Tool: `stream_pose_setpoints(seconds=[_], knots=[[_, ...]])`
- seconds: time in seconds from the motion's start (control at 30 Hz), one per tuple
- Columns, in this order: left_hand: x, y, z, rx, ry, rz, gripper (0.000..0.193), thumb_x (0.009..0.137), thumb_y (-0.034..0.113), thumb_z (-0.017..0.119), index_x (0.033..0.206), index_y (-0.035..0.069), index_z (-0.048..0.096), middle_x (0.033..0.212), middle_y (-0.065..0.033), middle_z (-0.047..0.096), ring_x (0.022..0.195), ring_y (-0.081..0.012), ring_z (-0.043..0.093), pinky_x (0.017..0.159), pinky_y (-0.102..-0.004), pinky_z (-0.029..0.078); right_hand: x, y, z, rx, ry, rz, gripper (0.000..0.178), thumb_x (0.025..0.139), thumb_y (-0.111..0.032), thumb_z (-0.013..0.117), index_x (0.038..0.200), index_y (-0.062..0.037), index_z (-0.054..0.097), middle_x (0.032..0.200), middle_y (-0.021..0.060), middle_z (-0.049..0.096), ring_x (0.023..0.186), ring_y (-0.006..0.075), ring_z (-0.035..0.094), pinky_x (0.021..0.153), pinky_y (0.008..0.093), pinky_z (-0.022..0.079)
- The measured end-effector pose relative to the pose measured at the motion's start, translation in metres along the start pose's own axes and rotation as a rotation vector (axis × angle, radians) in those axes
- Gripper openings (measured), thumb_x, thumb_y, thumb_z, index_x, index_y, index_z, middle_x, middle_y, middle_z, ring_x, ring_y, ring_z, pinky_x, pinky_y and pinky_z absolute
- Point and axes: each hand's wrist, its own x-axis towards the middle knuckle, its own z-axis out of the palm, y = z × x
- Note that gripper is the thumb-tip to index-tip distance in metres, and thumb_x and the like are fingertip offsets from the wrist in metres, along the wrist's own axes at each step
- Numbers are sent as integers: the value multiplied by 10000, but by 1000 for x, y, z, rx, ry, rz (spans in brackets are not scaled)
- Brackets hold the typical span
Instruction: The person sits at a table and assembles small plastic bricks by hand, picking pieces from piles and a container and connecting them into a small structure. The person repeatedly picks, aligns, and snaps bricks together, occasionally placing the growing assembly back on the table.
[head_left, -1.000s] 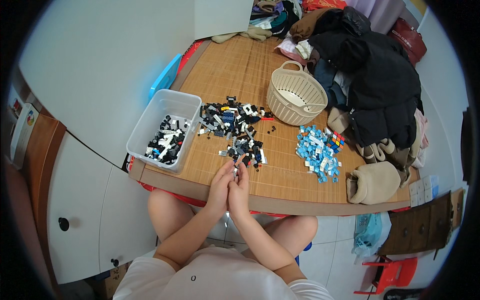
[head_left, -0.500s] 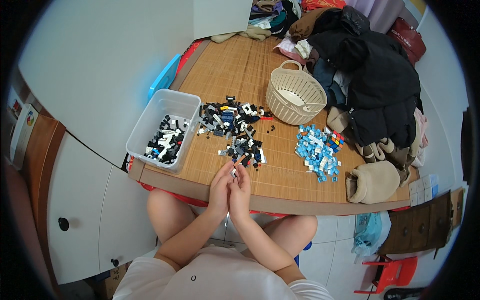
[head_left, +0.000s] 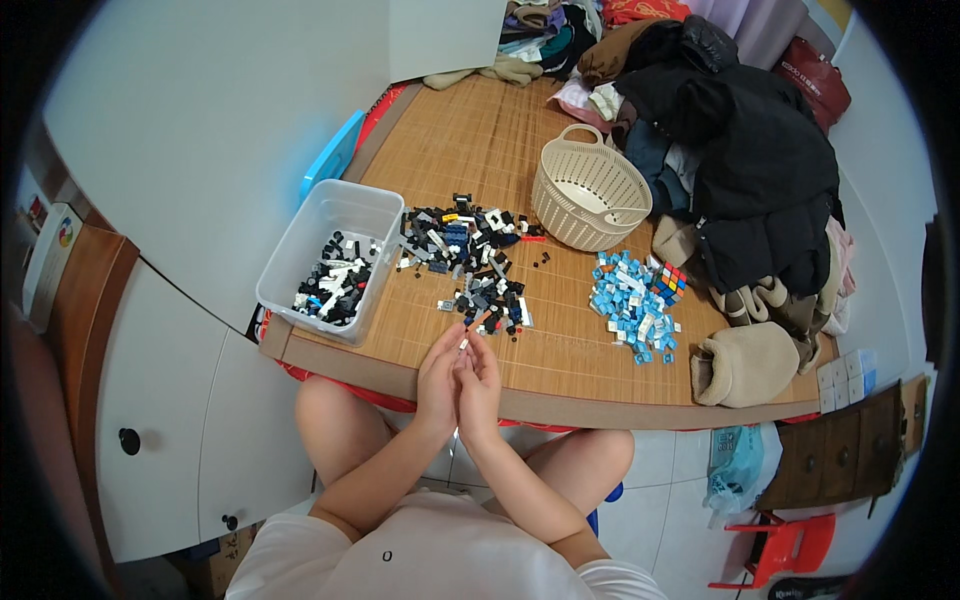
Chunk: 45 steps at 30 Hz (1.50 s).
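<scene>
Close together at the table's near edge, my left hand (head_left: 438,378) and my right hand (head_left: 480,392) are both closed around a small white building brick (head_left: 464,344). Fingers cover most of that piece, so its full shape cannot be made out. Just beyond my fingertips lies a loose heap of black, grey, white and dark blue building bricks (head_left: 456,236), which spreads toward me. A clear plastic bin (head_left: 273,276) at the left holds more black and white bricks.
Right of the middle lie a pile of light blue and white bricks (head_left: 632,310) and a puzzle cube (head_left: 670,284). Behind them stands a beige basket (head_left: 592,190). Dark clothes (head_left: 765,170) cover the right side. A blue lid (head_left: 332,156) leans behind the bin.
My hands stay almost in place. The white brick between my fingertips has shifted slightly, and my fingers have moved a little around it.
</scene>
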Motion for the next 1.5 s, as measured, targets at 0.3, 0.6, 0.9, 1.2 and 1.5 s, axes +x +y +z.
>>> stream_pose_setpoints(seconds=[0.3,0.6,0.9,1.2,1.5], knots=[[3,1,-1,123,-15,46,488,881,86,376,1334,-67,273,1365,-178,325,1284,-218,296,1059,-299,227,-2,-5,-3,-66,28,20,570,771,96,380,1328,43,278,1360,168,320,1281,222,300,1052,310,246],[5,6,-7,231,-12,79,506,879,74,354,1353,-61,240,1416,-179,249,1334,-211,203,1083,-307,157,2,-4,-11,-162,-32,83,639,766,97,370,1376,21,197,1428,164,217,1336,228,199,1060,300,209],[-1,18,0,281,-3,155,525,862,52,343,1354,-82,215,1437,-193,196,1359,-221,135,1095,-316,122,2,-2,-8,-184,-26,60,630,765,104,383,1370,15,231,1386,142,296,1291,214,284,1029,291,257],[16,-4,-14,294,23,114,508,886,95,351,1363,-44,245,1382,-161,313,1261,-199,325,1026,-291,262,12,5,-1,-320,-32,64,580,793,111,337,1358,7,259,1370,149,317,1260,210,321,1021,290,271],[16,1,-2,110,-14,13,508,891,125,355,1359,-39,244,1401,-165,286,1312,-215,266,1073,-308,208,27,17,-10,-281,-79,58,553,797,111,331,1340,21,279,1335,168,362,1217,223,383,990,282,318]])
